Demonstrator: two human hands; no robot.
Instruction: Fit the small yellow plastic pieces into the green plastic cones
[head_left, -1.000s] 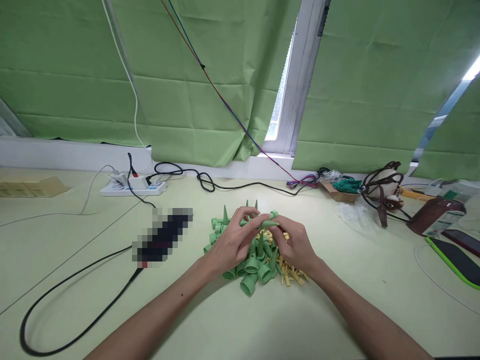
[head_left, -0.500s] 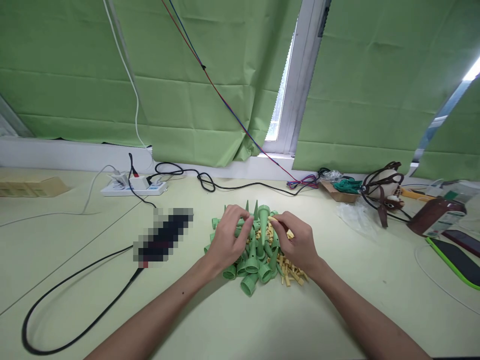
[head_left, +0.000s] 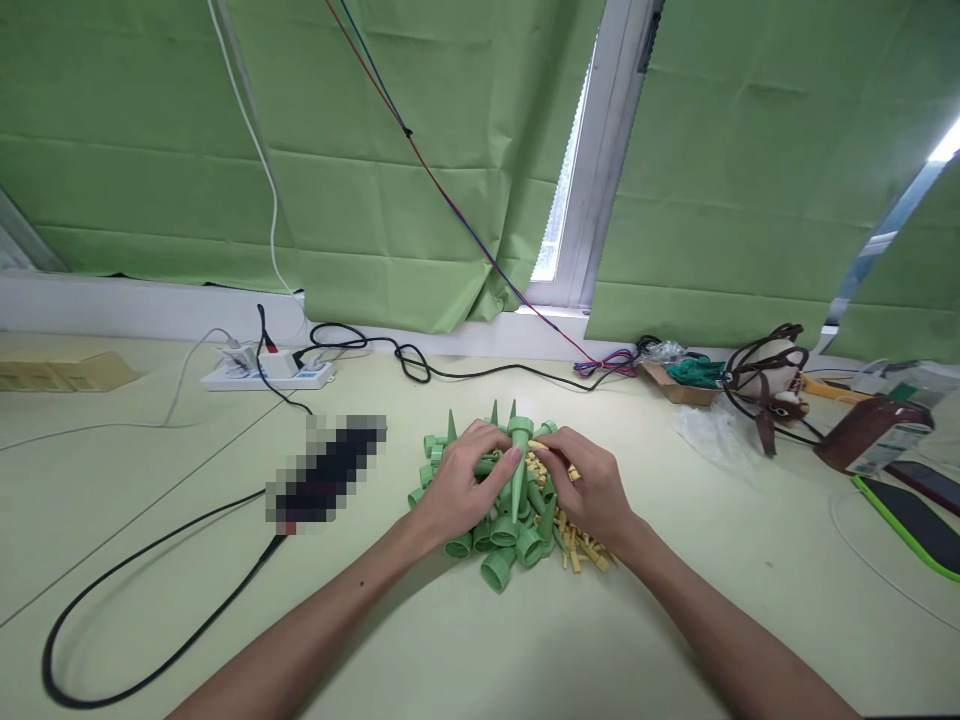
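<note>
My left hand [head_left: 466, 484] is closed, its thumb and fingers gripping a hollow green plant-watering spike [head_left: 520, 430]. The spike has its wide round end up and its point down. Close on its right, my right hand [head_left: 591, 482] pinches a small yellow peg-like piece [head_left: 537, 445] against or just beside the spike's side; whether the piece sits in it I cannot tell. Under and around both hands lies a heap of similar green spikes [head_left: 498, 572], several standing point up at the back. A pile of small yellow pieces [head_left: 585, 552] is partly covered by my right hand.
A black pixelated object [head_left: 330, 475] with a looping black cable lies to the left. Behind it stands a white power strip [head_left: 268, 376]. At right are a cardboard box [head_left: 679, 385], a clear plastic bag [head_left: 716, 435], a dark red bottle [head_left: 870, 435] and a green-edged phone [head_left: 911, 520].
My left hand has moved right and taken hold of the green spike. The spike has shifted slightly left and down. My right hand, still pinching the yellow piece, has moved slightly left.
</note>
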